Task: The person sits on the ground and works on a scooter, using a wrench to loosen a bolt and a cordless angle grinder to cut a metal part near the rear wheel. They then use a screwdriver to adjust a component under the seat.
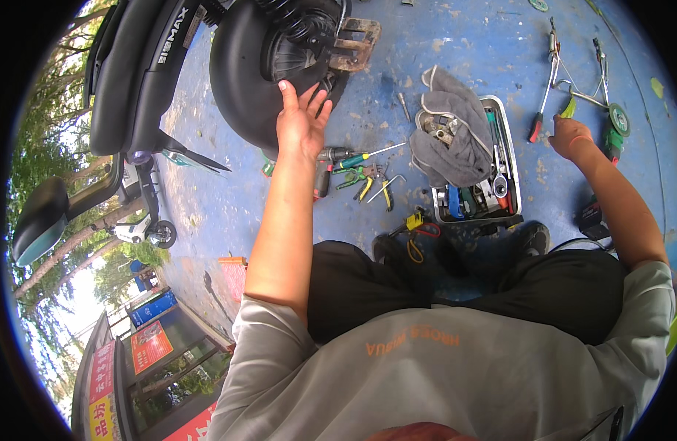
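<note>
My left hand [303, 124] is raised with its fingers spread beside the black rear fender [242, 82] of a scooter; whether it touches it I cannot tell. On the right, my right hand [570, 135] is at a green leaf [569, 107], near a metal frame [586, 98] with a red-tipped handle; its fingertips are partly hidden, so a hold is not certain. Between the hands a grey cloth [465, 143] lies over a metal tool tray [506, 127] holding a ratchet [500, 184] and other tools. A green angle grinder [614, 135] lies beside my right hand.
On the blue floor lie a screwdriver [355, 161], pliers [366, 182], a hex key [387, 188], a power drill [323, 179] and a socket extension [404, 106]. A rusty metal bracket [357, 44] sticks out by the wheel. A black battery pack [593, 218] sits under my right forearm.
</note>
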Action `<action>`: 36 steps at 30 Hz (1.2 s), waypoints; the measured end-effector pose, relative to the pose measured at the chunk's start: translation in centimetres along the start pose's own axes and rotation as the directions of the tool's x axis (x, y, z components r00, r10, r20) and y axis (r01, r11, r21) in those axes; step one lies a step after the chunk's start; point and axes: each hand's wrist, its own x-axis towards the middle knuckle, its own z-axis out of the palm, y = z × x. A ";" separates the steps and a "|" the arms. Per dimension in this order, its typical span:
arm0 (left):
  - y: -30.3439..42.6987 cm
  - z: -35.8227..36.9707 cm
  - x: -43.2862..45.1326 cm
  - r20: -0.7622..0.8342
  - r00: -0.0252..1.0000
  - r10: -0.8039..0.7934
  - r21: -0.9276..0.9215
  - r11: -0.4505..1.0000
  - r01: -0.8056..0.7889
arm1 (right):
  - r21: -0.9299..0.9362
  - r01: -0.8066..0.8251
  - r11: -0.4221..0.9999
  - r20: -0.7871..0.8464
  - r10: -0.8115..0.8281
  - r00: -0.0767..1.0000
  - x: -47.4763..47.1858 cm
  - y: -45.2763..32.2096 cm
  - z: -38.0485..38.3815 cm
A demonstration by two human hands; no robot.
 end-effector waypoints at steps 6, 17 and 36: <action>0.1 -0.5 0.2 0.032 0.999 -0.036 0.180 0.983 0.029 | -0.006 0.036 0.999 0.047 -0.035 0.998 0.1 0.0 0.7; -0.7 -0.7 -2.8 0.323 0.892 -0.317 0.537 0.837 0.104 | 0.037 0.145 0.989 0.136 -0.148 0.980 0.0 -0.2 0.7; 2.0 -21.5 4.3 -0.180 0.913 -0.366 0.142 0.909 0.392 | 0.328 0.390 0.860 -0.082 -0.386 0.919 -9.4 -8.7 -19.2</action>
